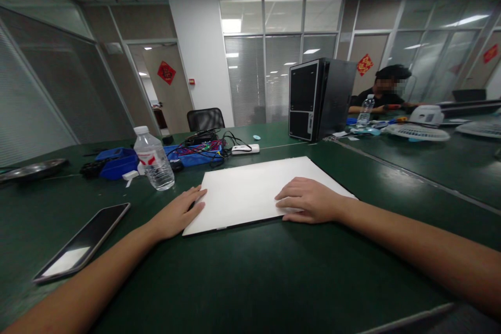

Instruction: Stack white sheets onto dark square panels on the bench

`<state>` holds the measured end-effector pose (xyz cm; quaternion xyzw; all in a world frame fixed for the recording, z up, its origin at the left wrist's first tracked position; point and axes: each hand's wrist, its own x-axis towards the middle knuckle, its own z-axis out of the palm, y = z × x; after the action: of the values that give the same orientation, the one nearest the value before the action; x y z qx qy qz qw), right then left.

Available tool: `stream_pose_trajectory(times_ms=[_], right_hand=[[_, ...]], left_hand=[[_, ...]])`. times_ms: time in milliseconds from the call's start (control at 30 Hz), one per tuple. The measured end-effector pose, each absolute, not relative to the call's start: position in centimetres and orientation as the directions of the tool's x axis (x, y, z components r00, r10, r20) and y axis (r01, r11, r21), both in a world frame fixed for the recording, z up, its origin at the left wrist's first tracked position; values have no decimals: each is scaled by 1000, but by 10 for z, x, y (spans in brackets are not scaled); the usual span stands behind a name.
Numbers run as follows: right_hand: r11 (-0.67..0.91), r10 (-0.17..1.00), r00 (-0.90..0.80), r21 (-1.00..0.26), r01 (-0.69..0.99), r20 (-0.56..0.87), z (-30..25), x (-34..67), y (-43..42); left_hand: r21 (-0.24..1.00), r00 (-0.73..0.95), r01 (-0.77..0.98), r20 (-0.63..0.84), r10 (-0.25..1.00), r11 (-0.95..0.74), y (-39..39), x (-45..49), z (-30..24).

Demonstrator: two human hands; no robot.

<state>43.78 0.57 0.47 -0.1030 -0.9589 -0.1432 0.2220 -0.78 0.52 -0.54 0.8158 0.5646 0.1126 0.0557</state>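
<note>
A flat white rectangular panel (pixel 242 193) with a thin dark edge lies on the green table before me. My left hand (pixel 180 212) touches its left edge, fingers stretched out and slightly apart. On the panel's right part rests my right hand (pixel 307 201), palm down with its fingers spread over the surface and the thumb near the front edge. Neither hand grips anything that I can see. To the left of my left hand stands a clear plastic bottle (pixel 154 162) with a white cap. A dark-screened phone (pixel 88 240) lies beside my left forearm.
Behind the panel are blue trays (pixel 195 156) with tangled wires and a white power strip (pixel 246 149). A black computer tower (pixel 321 99) stands at the back right. Farther right, a person (pixel 385 91) sits near a second bottle (pixel 365 111) and a white fan (pixel 420 128).
</note>
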Motion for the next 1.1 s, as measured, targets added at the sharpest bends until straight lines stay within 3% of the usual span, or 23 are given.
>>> stream_pose_trajectory(times_ms=[267, 600, 900, 1100], right_hand=[[912, 2, -885, 363, 193, 465, 6, 436, 1], [797, -262, -874, 602, 42, 409, 15, 426, -12], [712, -306, -860, 698, 79, 409, 11, 428, -10], [681, -305, -849, 722, 122, 432, 19, 434, -9]], left_hand=[[226, 332, 908, 132, 934, -354, 5, -7, -5], [255, 310, 910, 105, 945, -327, 6, -9, -6], [367, 296, 865, 182, 938, -344, 11, -23, -2], [359, 340, 849, 191, 921, -388, 7, -17, 2]])
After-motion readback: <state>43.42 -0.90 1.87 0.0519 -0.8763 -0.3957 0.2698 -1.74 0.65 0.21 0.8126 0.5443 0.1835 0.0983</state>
